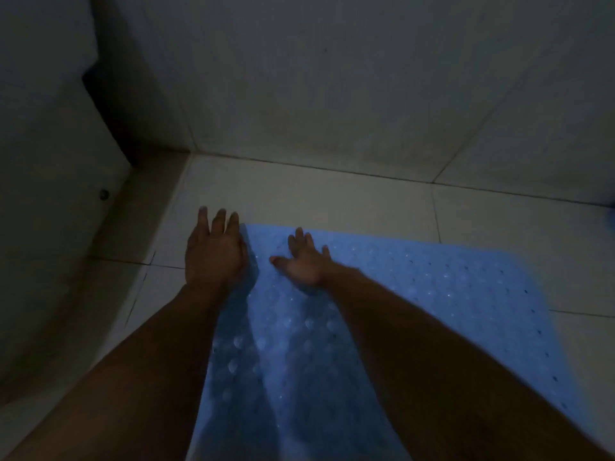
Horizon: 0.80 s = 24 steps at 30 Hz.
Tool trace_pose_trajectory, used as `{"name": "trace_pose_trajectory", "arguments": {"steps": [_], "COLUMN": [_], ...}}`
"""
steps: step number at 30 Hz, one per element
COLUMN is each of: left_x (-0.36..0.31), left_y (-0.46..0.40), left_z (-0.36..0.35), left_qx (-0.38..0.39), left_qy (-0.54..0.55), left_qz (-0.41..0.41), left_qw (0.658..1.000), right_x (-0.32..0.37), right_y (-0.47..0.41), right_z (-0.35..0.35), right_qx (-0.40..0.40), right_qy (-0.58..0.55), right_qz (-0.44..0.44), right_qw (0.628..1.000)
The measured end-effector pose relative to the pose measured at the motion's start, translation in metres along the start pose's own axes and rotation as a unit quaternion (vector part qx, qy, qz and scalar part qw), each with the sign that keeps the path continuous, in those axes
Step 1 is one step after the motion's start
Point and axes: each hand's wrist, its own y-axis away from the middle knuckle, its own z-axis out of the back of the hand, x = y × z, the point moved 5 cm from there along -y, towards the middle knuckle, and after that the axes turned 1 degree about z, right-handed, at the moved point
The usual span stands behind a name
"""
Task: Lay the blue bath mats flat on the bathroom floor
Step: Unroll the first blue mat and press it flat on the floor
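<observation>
No grip here on either side. The left hand [214, 252] is spread flat, fingers straight and pointing away, sitting right on the far left corner of the blue bath mat [449, 287], with its fingertips reaching past the mat's edge over the tiled floor [332, 197]. The right hand [304, 261] is spread as well, palm down, thumb out toward the left, planted on the mat just beside the left hand; whether it presses down or only hovers close is hard to tell in this dim light. Both forearms come in from the bottom of the view and stretch forward over the mat.

The mat itself lies spread on the floor, dotted with small round bumps and holes, its far edge near the wall [332, 78] and its right side running out toward the right. A dark door or panel [50, 144] stands along the left. No container shows, and no writing can be read anywhere.
</observation>
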Motion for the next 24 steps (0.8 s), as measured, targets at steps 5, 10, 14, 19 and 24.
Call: {"name": "trace_pose_trajectory", "arguments": {"steps": [5, 10, 14, 19, 24], "left_x": [-0.054, -0.144, -0.179, -0.177, -0.180], "left_y": [0.011, 0.032, 0.044, 0.050, 0.047], "left_z": [-0.005, -0.051, -0.099, -0.107, -0.105], "left_qx": [0.027, 0.052, 0.053, 0.014, 0.031], "left_qy": [-0.012, 0.032, -0.005, -0.036, -0.031], "left_qz": [-0.015, -0.126, -0.172, -0.181, -0.175], "left_qw": [0.999, 0.990, 0.984, 0.983, 0.984], "right_x": [-0.020, -0.084, -0.133, -0.173, -0.193], "right_y": [0.025, 0.060, 0.076, 0.084, 0.098], "right_z": [0.093, 0.104, 0.095, 0.081, 0.078], "right_qx": [-0.112, -0.186, -0.247, -0.266, -0.300], "right_qy": [-0.097, -0.033, -0.021, -0.035, -0.055], "right_qz": [-0.001, -0.016, -0.007, -0.005, -0.007], "right_qw": [0.989, 0.982, 0.969, 0.963, 0.952]}}
